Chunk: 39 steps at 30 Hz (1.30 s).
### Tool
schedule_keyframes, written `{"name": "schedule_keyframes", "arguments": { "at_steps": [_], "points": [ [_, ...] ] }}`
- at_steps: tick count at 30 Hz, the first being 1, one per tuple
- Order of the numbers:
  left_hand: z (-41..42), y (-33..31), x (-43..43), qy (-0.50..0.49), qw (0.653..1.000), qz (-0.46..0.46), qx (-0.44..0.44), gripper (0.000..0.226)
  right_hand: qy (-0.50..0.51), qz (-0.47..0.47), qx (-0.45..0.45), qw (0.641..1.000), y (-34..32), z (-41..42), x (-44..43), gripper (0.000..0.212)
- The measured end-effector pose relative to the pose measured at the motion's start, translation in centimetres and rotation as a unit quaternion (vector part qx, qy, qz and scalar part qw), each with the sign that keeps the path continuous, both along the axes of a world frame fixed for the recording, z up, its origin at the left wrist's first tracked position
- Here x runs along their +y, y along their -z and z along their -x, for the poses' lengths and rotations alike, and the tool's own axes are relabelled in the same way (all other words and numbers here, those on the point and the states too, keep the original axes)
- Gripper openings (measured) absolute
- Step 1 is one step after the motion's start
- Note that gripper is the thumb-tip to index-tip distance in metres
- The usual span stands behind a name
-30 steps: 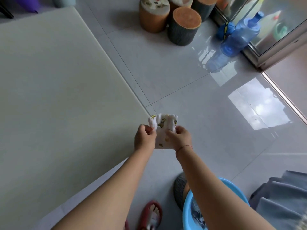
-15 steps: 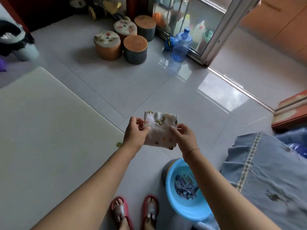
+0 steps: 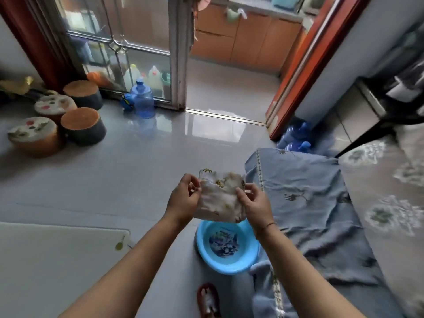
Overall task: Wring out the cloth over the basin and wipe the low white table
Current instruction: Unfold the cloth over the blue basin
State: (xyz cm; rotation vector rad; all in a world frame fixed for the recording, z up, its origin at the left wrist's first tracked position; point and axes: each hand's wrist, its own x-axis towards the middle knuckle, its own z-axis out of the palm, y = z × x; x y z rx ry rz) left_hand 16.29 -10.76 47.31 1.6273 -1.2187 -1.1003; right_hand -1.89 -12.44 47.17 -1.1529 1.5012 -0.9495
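Note:
A white cloth (image 3: 220, 198) with small yellow-green prints hangs spread between both hands. My left hand (image 3: 183, 198) pinches its left edge and my right hand (image 3: 254, 203) pinches its right edge. Directly below and slightly nearer stands the round light-blue basin (image 3: 251, 255) on the floor, with a picture on its bottom. The low white table (image 3: 52, 267) fills the lower left, with a small yellow-green mark (image 3: 119, 245) near its corner.
A blue cover (image 3: 309, 203) drapes over furniture at the right, touching the basin. Several round stump stools (image 3: 80, 125) and a blue water bottle (image 3: 143, 102) stand by the glass door at the back left. A red slipper (image 3: 207, 299) is below the basin.
My view has swung right and up, away from the table and toward the basin. Both hands kept hold of the cloth, which is now spread wider and hangs above the basin.

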Motion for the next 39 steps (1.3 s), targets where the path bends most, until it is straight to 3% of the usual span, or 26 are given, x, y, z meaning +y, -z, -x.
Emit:
{"name": "schedule_keyframes", "arguments": {
  "at_steps": [3, 10, 14, 18, 23, 31, 36, 39],
  "points": [
    [3.1, 1.5, 1.5, 0.048, 0.998, -0.026, 0.010, 0.013, 0.029, -0.007, 0.013, 0.999, 1.4, 3.1, 2.8, 0.004],
    [9.9, 10.0, 5.5, 0.122, 0.987, -0.105, 0.023, 0.026, 0.093, -0.075, 0.035, 0.992, 9.0, 9.5, 8.3, 0.033],
    [12.2, 17.5, 6.4, 0.133, 0.983, -0.123, -0.019, 0.030, 0.030, -0.113, 0.061, 0.991, 15.6, 11.9, 9.0, 0.065],
    [13.9, 26.9, 6.8, 0.134, 0.980, -0.136, -0.060, 0.040, -0.061, -0.130, 0.118, 0.983, 24.1, 13.6, 8.5, 0.060],
    [15.7, 39.3, 7.5, 0.130, 0.973, -0.156, -0.106, 0.047, -0.089, -0.111, 0.218, 0.966, 37.1, 14.8, 8.1, 0.062],
    [16.9, 52.2, 9.0, 0.149, 0.956, -0.179, -0.179, 0.051, -0.191, -0.149, 0.262, 0.934, 51.5, 15.1, 8.8, 0.070],
    [16.8, 54.8, 9.1, 0.203, 0.912, -0.149, -0.322, 0.048, -0.220, -0.108, 0.437, 0.865, 54.9, 15.3, 10.1, 0.070],
    [16.8, 55.4, 8.6, 0.201, 0.881, -0.061, -0.423, 0.042, -0.166, -0.055, 0.500, 0.848, 55.7, 15.3, 10.0, 0.057]
  ]
}}
